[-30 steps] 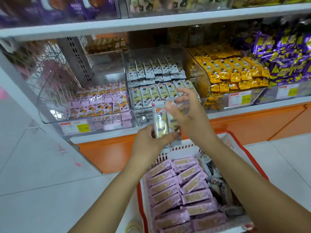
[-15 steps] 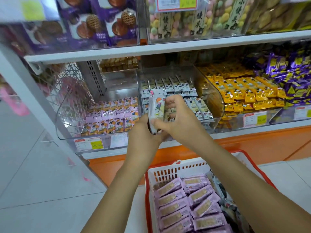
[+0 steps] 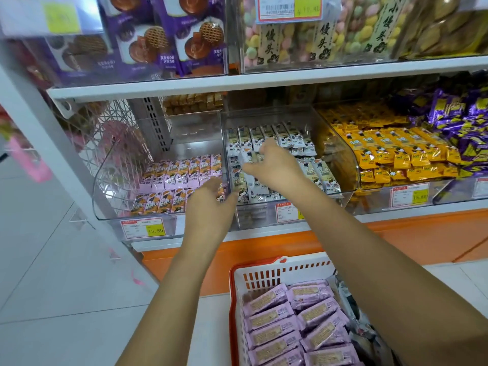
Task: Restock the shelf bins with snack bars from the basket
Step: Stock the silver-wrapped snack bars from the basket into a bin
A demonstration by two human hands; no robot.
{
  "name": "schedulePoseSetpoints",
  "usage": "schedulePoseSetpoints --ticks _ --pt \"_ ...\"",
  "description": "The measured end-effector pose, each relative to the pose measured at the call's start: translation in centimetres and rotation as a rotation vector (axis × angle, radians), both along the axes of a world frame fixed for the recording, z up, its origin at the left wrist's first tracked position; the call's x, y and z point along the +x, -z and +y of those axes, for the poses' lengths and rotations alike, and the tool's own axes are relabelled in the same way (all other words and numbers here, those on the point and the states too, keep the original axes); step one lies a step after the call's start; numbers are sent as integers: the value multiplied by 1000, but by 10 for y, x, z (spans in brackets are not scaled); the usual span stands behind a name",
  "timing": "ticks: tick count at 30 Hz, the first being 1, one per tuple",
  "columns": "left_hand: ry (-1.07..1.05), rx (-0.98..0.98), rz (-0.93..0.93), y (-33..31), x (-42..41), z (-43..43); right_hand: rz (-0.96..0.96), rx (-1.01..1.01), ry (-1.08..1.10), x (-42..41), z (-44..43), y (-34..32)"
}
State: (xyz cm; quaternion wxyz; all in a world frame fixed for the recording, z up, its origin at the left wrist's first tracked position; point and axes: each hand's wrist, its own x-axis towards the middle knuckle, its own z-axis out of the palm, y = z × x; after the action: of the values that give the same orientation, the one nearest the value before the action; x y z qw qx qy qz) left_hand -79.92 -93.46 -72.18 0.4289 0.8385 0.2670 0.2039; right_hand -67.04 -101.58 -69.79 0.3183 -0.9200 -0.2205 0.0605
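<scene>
White bars (image 3: pixel 247 155) in right hand (image 3: pixel 276 166), left hand (image 3: pixel 208 207) bare; 1 basket (image 3: pixel 303 261).

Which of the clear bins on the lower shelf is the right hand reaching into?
The middle bin, with white bars; the right hand is inside it. Its neighbours hold pink bars on the left, yellow bars on the right.

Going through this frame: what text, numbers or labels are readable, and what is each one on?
"15.80": left bin tag.
"15.80": right bin tag.
"10.80": top-shelf tag, slightly blurred.
"馒头": strips on the pastel-ball bags.
Too small or blurred to read: print on the snack bars, the purple boxes and the middle bin tag, which is partly hidden by an arm.
</scene>
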Motion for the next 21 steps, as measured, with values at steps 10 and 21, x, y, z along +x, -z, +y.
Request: schedulePoseSetpoints --ticks 10,21 --pt "51 253 63 13 9 -2 -123 -26 -85 -17 7 25" --pt "-100 288 2 33 26 1 -121 239 -132 -28 -49 17"
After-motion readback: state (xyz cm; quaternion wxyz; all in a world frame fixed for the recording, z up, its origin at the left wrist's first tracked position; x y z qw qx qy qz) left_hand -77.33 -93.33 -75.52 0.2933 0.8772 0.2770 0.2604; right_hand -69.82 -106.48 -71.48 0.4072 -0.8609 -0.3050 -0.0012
